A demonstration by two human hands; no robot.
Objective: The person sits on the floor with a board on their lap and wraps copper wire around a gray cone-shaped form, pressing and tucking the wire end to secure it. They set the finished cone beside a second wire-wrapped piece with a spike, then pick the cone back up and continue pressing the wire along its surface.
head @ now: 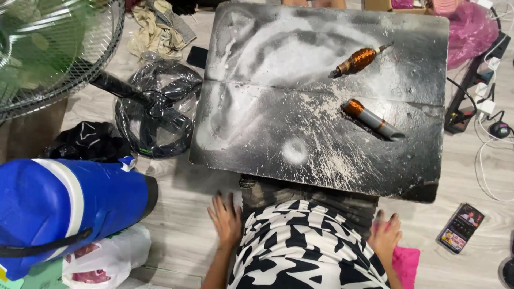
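My left hand (226, 218) rests flat on the wooden floor with fingers spread, beside my black-and-white patterned clothing. My right hand (385, 233) lies on a pink cloth (407, 262) at my right side, fingers apart, holding nothing. In front of me is a low black board (321, 32) dusted with white powder. Two copper-wound coils lie on it: one on a thin dark rod (357, 60) at the upper right, one on a grey tube (370, 119) below it. Both hands are well short of the coils.
A standing fan (48, 48) with its plastic-wrapped base (155, 109) stands left. A blue container (59, 208) and plastic bags (104, 262) sit at lower left. A phone (460, 227) lies on the floor right; a power strip and cables (484, 91) run along the right edge.
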